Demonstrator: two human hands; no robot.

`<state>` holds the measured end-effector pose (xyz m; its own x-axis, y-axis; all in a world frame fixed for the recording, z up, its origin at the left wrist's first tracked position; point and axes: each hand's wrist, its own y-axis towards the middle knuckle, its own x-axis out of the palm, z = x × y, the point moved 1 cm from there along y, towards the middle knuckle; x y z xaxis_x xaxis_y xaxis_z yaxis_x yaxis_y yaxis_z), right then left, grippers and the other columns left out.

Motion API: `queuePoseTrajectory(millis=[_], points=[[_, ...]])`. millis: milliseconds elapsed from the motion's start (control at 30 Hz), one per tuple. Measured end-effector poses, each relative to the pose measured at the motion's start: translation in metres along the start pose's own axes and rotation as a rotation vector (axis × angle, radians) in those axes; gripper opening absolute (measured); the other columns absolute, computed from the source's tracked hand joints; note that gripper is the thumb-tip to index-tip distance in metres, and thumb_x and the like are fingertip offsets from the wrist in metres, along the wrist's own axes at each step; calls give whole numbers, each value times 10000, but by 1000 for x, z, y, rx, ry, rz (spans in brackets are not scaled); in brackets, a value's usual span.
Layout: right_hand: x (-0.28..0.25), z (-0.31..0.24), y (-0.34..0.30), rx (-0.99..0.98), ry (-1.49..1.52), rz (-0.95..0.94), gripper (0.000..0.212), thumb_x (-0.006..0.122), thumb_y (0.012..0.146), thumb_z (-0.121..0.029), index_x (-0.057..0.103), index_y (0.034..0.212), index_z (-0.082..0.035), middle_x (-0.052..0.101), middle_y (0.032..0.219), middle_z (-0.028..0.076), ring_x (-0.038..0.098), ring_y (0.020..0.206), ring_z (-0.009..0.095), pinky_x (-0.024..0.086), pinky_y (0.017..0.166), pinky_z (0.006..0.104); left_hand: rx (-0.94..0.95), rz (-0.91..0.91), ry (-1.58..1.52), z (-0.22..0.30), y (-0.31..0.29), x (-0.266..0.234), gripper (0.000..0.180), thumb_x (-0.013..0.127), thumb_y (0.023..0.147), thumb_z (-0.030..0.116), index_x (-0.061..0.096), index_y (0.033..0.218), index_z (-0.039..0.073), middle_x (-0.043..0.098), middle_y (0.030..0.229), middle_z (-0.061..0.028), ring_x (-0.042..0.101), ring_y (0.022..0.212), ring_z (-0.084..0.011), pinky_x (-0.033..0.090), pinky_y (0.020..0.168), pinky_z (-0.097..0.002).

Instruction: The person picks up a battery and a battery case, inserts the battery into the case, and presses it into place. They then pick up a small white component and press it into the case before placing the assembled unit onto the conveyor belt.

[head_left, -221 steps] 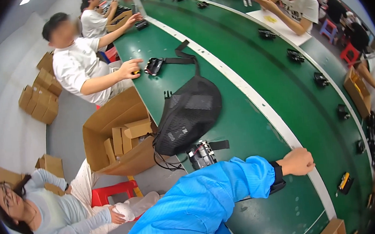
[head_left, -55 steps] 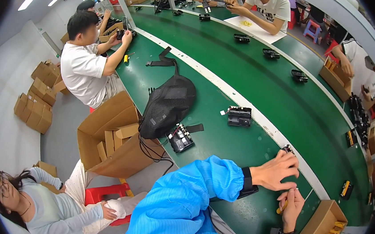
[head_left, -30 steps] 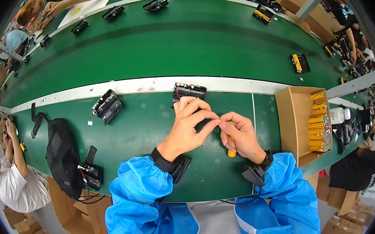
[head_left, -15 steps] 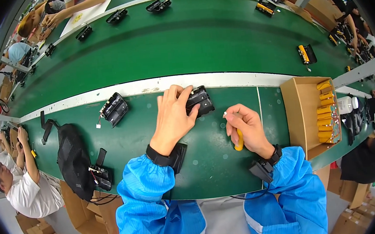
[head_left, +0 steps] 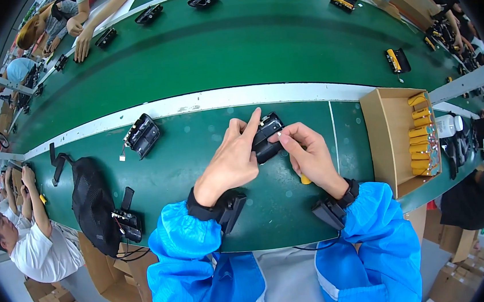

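Gripping black housing [head_left: 264, 144] over worktop [head_left: 294, 221] nr white rail [head_left: 203, 100]: L hand [head_left: 229, 165], grip closed on left side | R hand [head_left: 310, 153] pinches tiny white pc [head_left: 279, 135] at right edge, yellow item [head_left: 305, 179] under palm | Prob. light, stiff, slick; hold side walls | 2nd housing [head_left: 144, 135] L, carton [head_left: 382, 138] R; R hand blocks right edge

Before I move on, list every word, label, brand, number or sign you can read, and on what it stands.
Wearer's light grey cloth shirt: dark script lettering, cut off by the lower edge; I don't copy it.
Black cloth shirt at far right: pale lettering, too small to read.
Black plastic housing at the left hand: none readable.
White plastic bottle: none readable.
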<state>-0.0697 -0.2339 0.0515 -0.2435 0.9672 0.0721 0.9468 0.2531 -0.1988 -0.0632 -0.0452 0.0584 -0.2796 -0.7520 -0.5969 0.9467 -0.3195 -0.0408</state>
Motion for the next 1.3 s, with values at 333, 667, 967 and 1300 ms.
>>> queuePoseTrajectory(millis=[333,667,967,1300], points=[[-8,-10,-3,-11,86,3,150,515,1019,-142,580,986,-11,668,834,83,499,454,66,390,398,203,19,111,294,9,1,14,539,672,886,183,463,1333,-34,526,1063,-187,584,947,-371,514,799,-432],[12,-10,4,-69,-8,83,129,622,938,-123,635,960,4,684,963,116,631,717,185,533,669,275,131,227,287,2,4,29,532,699,822,156,488,1251,-77,536,1056,-188,585,971,-364,515,804,-430],[12,-3,25,-322,-793,228,40,689,826,-74,707,854,-53,593,1274,82,528,1169,264,441,969,405,224,306,348,4,5,32,424,692,813,137,512,1141,-64,538,955,-158,590,882,-306,508,725,-394],[5,-7,26,-271,-619,138,62,673,837,-28,710,886,-21,595,1263,105,567,1139,261,457,958,357,241,326,330,5,6,30,327,681,829,138,515,1053,-33,528,927,-143,585,855,-297,504,714,-391]])
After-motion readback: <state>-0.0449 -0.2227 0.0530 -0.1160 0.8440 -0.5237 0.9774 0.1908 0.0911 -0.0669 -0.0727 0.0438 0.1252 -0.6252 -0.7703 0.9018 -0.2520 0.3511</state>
